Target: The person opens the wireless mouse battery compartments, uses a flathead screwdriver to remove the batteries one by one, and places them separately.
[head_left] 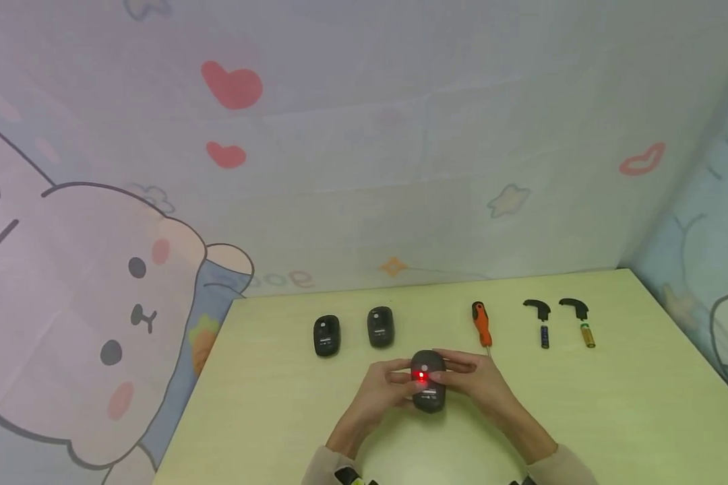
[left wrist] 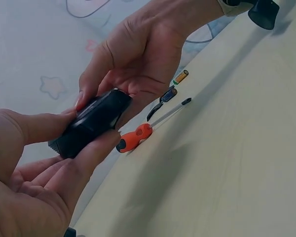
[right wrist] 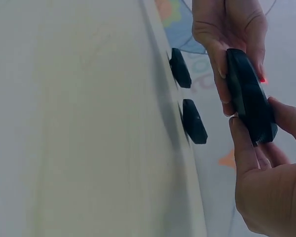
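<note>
Mouse (head_left: 429, 396) sits finger-pinched by your left hand (head_left: 380, 385) and right hand (head_left: 478, 381), likely so its lit underside (head_left: 429, 359) faces you.

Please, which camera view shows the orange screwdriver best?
The left wrist view: it shows the screwdriver largest and whole, from handle to dark tip. The head view shows the handle and a little of the shaft; the tip is hidden at the right hand. The right wrist view does not show it.
</note>
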{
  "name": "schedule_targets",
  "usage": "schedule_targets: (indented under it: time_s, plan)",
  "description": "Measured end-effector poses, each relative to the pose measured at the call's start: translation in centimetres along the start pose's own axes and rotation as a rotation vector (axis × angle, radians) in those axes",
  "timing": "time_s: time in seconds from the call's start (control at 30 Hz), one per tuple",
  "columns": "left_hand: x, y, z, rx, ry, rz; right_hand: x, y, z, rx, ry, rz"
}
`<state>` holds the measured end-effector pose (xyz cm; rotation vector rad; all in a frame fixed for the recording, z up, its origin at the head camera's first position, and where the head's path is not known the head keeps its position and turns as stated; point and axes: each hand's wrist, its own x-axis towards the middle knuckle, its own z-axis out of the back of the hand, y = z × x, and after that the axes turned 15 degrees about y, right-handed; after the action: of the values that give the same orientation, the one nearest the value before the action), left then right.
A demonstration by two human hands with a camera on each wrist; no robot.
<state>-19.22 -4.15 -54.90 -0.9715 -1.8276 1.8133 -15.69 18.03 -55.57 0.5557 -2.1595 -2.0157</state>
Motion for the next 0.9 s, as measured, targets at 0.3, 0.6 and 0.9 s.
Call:
schedule_targets:
  time_s: [0.3, 0.6, 0.9]
  plan:
    - [-0.2, 0.3, -0.6, 0.003, -0.009, -0.022, 0.0, -0.4, -0.1, 0.023, -0.010, -0.026]
    - [0.4, 1.0, -1.2, 0.000, 0.027, -0.027, -0.5, 0.2, 1.2, -0.063, 0.057, -0.003]
    - [0.2, 0.9, -1.1, -0.002, 0.027, -0.003, -0.2, -0.1, 2.3, 0.001, 0.109, -0.043]
